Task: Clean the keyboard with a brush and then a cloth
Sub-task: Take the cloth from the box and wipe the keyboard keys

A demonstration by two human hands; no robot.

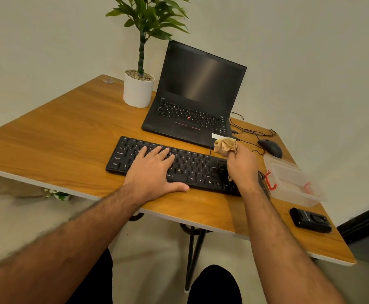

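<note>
Keyboard (179,165), black and full-size, lies across my wooden desk (69,132) just in front of the open laptop (192,102). I keep my left hand (155,170) flat on its keys, fingers straight and spread, likely to pin it steady. My right hand (241,164) grips the bunched tan cloth (225,147) above the right end, ready for wiping, I judge.

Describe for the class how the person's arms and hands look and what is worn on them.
Both forearms are bare and hairy, with no sleeve in view. The left hand and right hand wear no gloves, and no rings, watch or bands show on the fingers or wrists. The near part of the left forearm is blurred.
</note>
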